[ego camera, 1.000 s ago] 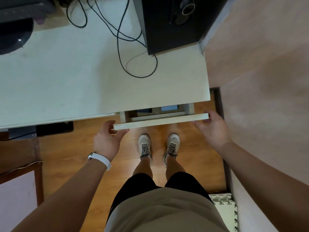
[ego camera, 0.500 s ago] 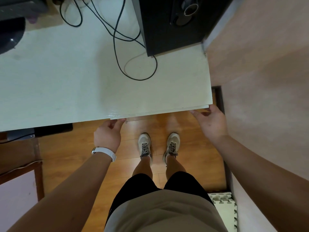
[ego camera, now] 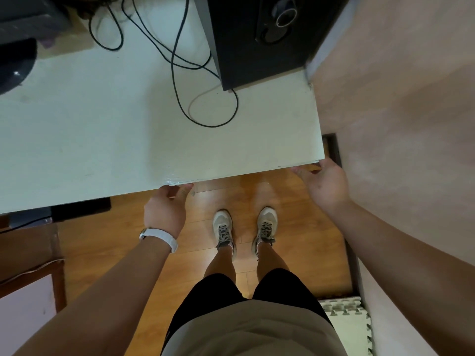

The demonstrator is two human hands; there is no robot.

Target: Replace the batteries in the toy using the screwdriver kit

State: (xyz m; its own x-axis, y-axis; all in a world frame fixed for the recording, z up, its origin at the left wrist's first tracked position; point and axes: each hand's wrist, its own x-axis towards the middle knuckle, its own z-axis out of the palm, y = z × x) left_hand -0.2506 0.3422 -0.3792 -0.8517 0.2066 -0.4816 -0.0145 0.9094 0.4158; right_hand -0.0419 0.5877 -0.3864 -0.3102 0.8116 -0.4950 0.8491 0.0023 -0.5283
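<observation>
Both my hands, left (ego camera: 165,210) and right (ego camera: 324,185), sit wide apart and empty, fingers tucked under the bench (ego camera: 159,140) front edge as if working something beneath; neither toy nor screwdriver kit is visible.

Fingertips of both hands (ego camera: 165,210) under desk edge (ego camera: 231,173)

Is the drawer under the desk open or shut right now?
Shut: no drawer front or contents project past the desk edge; both the left hand and right hand rest there.
</observation>
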